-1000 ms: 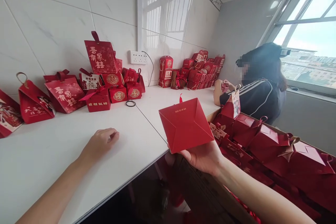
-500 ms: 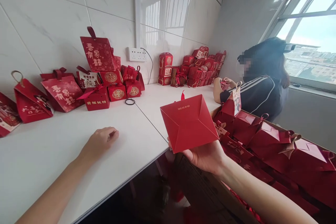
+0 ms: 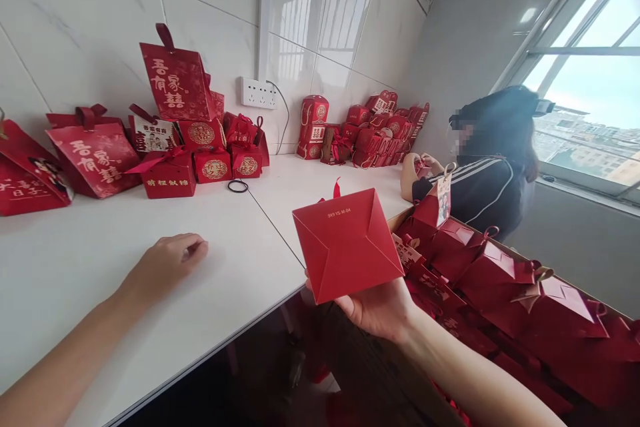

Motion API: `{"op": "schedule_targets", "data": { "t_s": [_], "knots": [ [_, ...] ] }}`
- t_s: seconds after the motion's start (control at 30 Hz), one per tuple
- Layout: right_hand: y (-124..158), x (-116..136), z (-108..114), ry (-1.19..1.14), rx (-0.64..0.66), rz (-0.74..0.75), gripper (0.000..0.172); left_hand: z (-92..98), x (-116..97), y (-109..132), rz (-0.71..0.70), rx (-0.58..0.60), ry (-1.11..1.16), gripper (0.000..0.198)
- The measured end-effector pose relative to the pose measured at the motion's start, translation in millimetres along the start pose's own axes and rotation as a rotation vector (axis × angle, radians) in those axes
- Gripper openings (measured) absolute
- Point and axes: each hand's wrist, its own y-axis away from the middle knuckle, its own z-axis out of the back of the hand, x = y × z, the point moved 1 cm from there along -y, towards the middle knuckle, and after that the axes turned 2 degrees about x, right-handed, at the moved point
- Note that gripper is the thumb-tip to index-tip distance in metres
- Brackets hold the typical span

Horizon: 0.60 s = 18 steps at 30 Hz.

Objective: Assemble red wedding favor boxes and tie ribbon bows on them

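In front of me my right hand [image 3: 377,307] grips a red paper gift box [image 3: 350,247] from below and behind. Its flat folded base faces me, with small gold print near the top edge. A bit of red ribbon [image 3: 337,188] sticks up behind it, and most of my right fingers are hidden by the box. My left hand [image 3: 170,257] rests on the white table [image 3: 240,247], fingers curled in a loose fist, with nothing visible in it. Closest to that hand is a small red box with a ribbon [image 3: 169,180], farther back on the table.
Red gift boxes [image 3: 177,83] line the wall at left, and more are heaped at the back [image 3: 383,130]. A black ring [image 3: 238,186] lies on the table. At right, a carton [image 3: 565,280] is packed with red boxes. Beyond it sits another person [image 3: 493,180] by the window.
My view has turned slightly, so the scene has shifted in the frame. The gift box is tilted a little differently in my right hand. My left hand still rests curled on the table.
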Motion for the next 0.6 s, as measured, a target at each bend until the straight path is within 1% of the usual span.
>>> {"op": "schedule_targets", "data": {
  "t_s": [0.23, 0.33, 0.4, 0.43, 0.47, 0.5, 0.53, 0.57, 0.6],
  "knots": [
    [-3.3, -3.4, -0.2, -0.03, 0.011, -0.015, 0.054, -1.5, 0.4, -0.8, -0.032, -0.005, -0.017, 0.029],
    [-4.9, -5.7, -0.9, -0.057, 0.022, 0.0, 0.049, 2.1, -0.2, -1.3, -0.045, -0.013, 0.005, 0.03],
    [-5.6, -7.3, -2.0, -0.054, 0.014, -0.007, 0.046, 6.5, -5.9, 3.7, -0.098, -0.084, 0.088, 0.028],
    [-5.9, -7.7, -3.3, -0.049, 0.014, -0.017, 0.045, 8.2, -12.1, 9.6, -0.149, -0.125, 0.175, 0.025],
    [-6.3, -7.6, -5.3, -0.044, 0.02, -0.026, 0.045, 8.5, -21.0, 18.3, -0.209, -0.136, 0.304, 0.022],
    [-6.9, -6.9, -8.3, -0.037, 0.033, -0.034, 0.046, 7.0, -33.0, 29.8, -0.269, -0.101, 0.47, 0.019],
    [-8.0, -5.6, -12.5, -0.024, 0.05, -0.04, 0.046, 3.0, -48.2, 44.0, -0.315, 0.001, 0.667, 0.015],
    [-9.7, -3.7, -18.1, -0.005, 0.069, -0.042, 0.047, -4.2, -66.4, 60.5, -0.317, 0.231, 0.907, 0.014],
    [-12.2, -1.4, -25.1, 0.018, 0.088, -0.041, 0.047, -14.0, -86.8, 79.1, -0.279, 0.531, 1.117, 0.014]
  ]
}}
